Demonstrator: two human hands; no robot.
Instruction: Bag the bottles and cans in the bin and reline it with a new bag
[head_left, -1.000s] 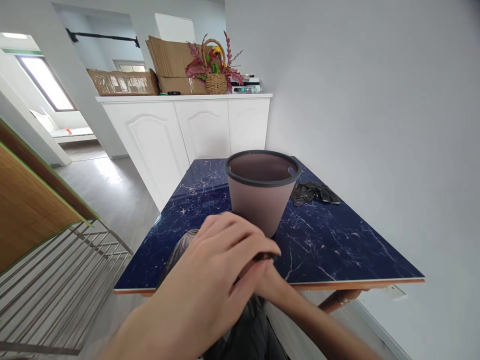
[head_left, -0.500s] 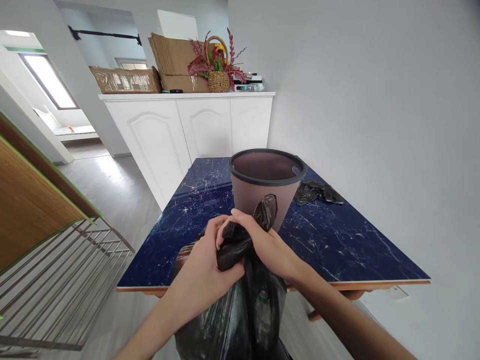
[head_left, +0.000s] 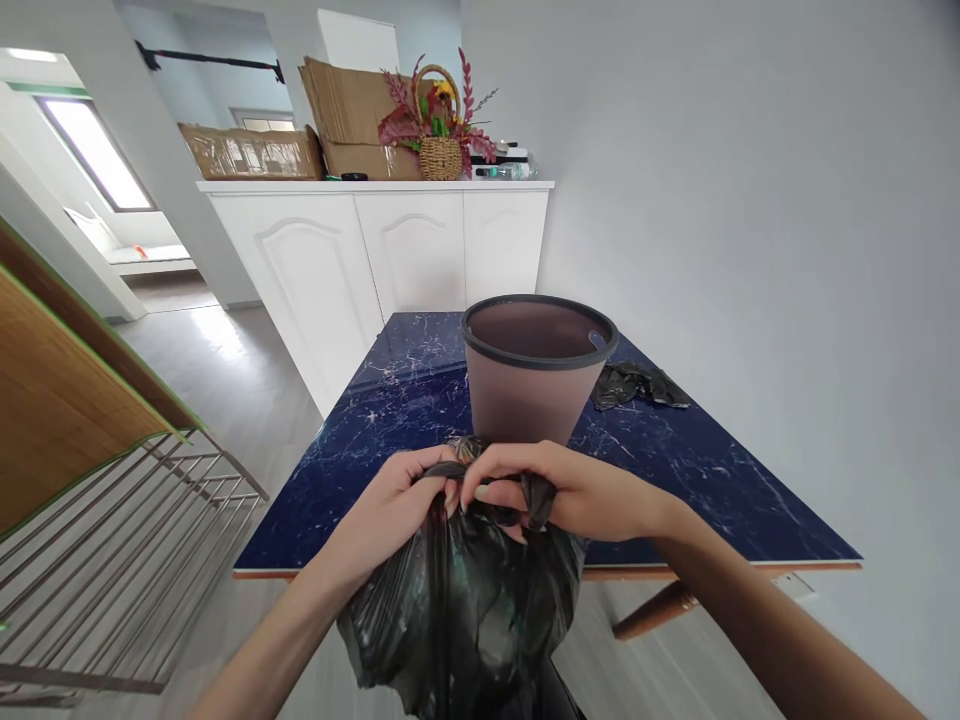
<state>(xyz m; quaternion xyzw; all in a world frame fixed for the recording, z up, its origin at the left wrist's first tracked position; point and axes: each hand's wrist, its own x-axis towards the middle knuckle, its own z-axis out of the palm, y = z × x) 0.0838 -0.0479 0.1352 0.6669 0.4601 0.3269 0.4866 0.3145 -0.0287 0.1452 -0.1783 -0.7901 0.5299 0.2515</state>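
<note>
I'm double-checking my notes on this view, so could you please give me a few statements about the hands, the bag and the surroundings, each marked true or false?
1. The left hand and right hand both grip the gathered top of a black bag. True.
2. The pinkish bin has a dark rim. True.
3. The bin lies on its side. False: it stands upright on the blue table.
4. Crumpled black plastic lies on the table, right of the bin in the picture. True.
5. The flower basket stands on the table. False: it stands on the white cabinet.
6. The black bag is inside the bin. False: it is outside, in the hands.
</note>
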